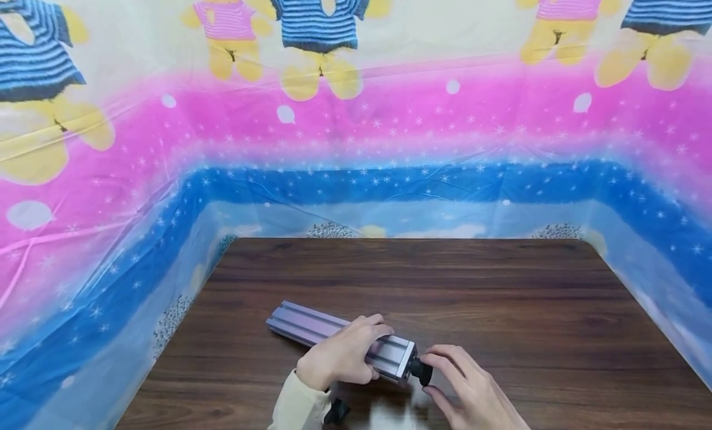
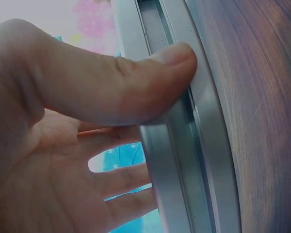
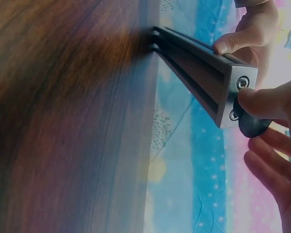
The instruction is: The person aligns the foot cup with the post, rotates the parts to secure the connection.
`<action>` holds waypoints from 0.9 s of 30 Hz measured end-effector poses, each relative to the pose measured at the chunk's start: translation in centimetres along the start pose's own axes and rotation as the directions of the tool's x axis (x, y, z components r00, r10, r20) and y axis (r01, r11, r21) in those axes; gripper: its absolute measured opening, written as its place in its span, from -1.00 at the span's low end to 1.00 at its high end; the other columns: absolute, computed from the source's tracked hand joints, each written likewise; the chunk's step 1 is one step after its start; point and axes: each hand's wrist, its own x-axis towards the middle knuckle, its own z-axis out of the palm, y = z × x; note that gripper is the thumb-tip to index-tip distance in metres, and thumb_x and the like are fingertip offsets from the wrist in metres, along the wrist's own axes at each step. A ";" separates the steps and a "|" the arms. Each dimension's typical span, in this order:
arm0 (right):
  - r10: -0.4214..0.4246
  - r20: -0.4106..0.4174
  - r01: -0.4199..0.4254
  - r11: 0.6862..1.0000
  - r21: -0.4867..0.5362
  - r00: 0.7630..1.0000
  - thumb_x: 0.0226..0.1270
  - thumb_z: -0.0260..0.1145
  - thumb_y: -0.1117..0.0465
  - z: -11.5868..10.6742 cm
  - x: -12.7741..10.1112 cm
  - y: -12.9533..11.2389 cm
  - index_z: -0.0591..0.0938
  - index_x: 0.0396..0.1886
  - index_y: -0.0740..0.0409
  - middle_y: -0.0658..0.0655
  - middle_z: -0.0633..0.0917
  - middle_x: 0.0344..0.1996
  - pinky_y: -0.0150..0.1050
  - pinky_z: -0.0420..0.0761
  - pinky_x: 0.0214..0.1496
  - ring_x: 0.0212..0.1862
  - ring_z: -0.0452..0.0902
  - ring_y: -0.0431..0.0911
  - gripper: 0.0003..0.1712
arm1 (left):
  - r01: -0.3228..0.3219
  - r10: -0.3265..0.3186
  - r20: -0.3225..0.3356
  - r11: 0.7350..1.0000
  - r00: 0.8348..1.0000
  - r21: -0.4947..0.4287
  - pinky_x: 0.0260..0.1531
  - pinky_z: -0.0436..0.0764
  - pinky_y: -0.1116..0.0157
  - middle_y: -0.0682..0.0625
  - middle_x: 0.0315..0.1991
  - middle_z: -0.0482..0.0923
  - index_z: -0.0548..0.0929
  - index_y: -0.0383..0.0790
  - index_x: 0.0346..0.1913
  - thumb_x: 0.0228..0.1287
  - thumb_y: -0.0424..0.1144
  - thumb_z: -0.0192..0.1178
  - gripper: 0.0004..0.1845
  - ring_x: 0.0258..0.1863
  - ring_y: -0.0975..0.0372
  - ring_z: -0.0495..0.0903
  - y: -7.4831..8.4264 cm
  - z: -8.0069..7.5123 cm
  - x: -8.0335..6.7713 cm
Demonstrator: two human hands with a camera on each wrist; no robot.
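A silver aluminum extrusion bar (image 1: 308,324) with long grooves lies at a slant above the dark wood table, its near end toward the right. My left hand (image 1: 345,353) grips it near that end, the thumb (image 2: 169,73) over a groove and the other fingers on the far side. On the end face, an end plate (image 3: 225,104) carries two screws. A black leveling foot (image 1: 421,371) with a round flared disc sticks out from it. My right hand (image 1: 467,387) pinches this foot between thumb and fingers; the thumb hides part of it in the right wrist view.
The brown wood-grain table (image 1: 500,294) extends behind and to both sides of the bar. A patterned cloth (image 1: 389,127) hangs around its back and sides. Beside the left sleeve (image 1: 300,402) is a small black object (image 1: 336,411).
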 end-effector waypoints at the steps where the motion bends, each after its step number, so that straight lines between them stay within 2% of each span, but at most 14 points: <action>1: 0.012 0.005 -0.012 1.000 0.001 1.000 0.52 0.13 -0.09 0.0 -0.1 0.0 0.64 0.10 0.12 0.04 0.62 0.02 -0.45 0.58 -0.05 -0.04 0.60 -0.18 -0.55 | -0.001 0.001 0.001 1.000 1.000 0.003 -0.04 0.52 0.34 0.10 0.16 0.49 0.59 -0.10 0.25 -0.03 -0.34 0.50 -0.33 0.07 0.23 0.46 0.0 0.1 0.0; 7: 0.142 0.055 -0.140 0.990 -0.035 0.988 0.33 0.41 -0.11 -0.1 -0.5 -0.3 0.64 0.02 0.06 -0.11 0.65 -0.18 -0.48 0.60 -0.20 -0.21 0.63 -0.31 -0.56 | -0.013 0.013 -0.001 1.000 1.000 0.012 -0.02 0.52 0.34 0.11 0.12 0.50 0.60 -0.14 0.24 -0.07 -0.36 0.51 -0.31 0.04 0.24 0.46 0.0 0.3 0.0; 12: 0.197 0.038 -0.195 0.979 -0.058 0.980 0.18 0.54 -0.01 -0.1 -0.2 -0.3 0.64 -0.12 0.04 -0.18 0.66 -0.34 -0.49 0.58 -0.29 -0.31 0.60 -0.36 -0.63 | -0.010 0.010 0.010 1.000 1.000 0.013 -0.02 0.52 0.33 0.08 0.18 0.49 0.58 -0.14 0.27 -0.03 -0.36 0.49 -0.31 0.07 0.23 0.46 0.1 -0.1 0.2; 15: 0.231 0.041 -0.227 0.970 -0.084 0.972 0.15 0.56 -0.01 -0.2 0.3 -0.4 0.65 -0.07 0.05 -0.19 0.67 -0.31 -0.48 0.57 -0.31 -0.31 0.60 -0.35 -0.57 | -0.003 0.003 0.007 1.000 1.000 0.012 -0.03 0.51 0.33 0.07 0.19 0.48 0.58 -0.13 0.28 -0.01 -0.37 0.47 -0.32 0.07 0.23 0.45 0.0 -0.4 0.2; 18: 0.258 0.064 -0.251 0.963 -0.097 0.964 0.09 0.59 -0.05 -0.5 0.1 -0.6 0.64 0.04 0.06 -0.18 0.67 -0.18 -0.50 0.57 -0.27 -0.24 0.63 -0.34 -0.44 | -0.015 0.015 -0.003 1.000 1.000 0.023 -0.02 0.52 0.33 0.07 0.16 0.50 0.60 -0.13 0.25 -0.04 -0.36 0.47 -0.33 0.06 0.24 0.46 0.1 -0.3 0.2; 23: 0.197 0.103 -0.189 0.978 -0.083 0.975 0.00 0.63 -0.04 -0.4 -0.5 -0.7 0.61 0.14 0.08 -0.15 0.63 -0.04 -0.48 0.58 -0.21 -0.15 0.64 -0.29 -0.30 | -0.045 0.046 -0.019 0.998 0.999 0.036 -0.02 0.52 0.36 0.11 0.07 0.50 0.62 -0.14 0.20 -0.09 -0.36 0.50 -0.34 0.00 0.25 0.46 0.0 0.3 0.1; 27: 0.126 0.112 -0.121 0.992 -0.043 0.986 0.14 0.57 0.01 -0.3 -0.2 -0.5 0.60 0.15 0.13 -0.09 0.61 -0.01 -0.45 0.59 -0.17 -0.13 0.64 -0.26 -0.38 | -0.042 0.043 -0.024 0.998 0.999 0.037 -0.05 0.51 0.38 0.12 0.04 0.50 0.62 -0.15 0.20 -0.08 -0.36 0.51 -0.35 -0.04 0.27 0.44 0.0 0.1 0.1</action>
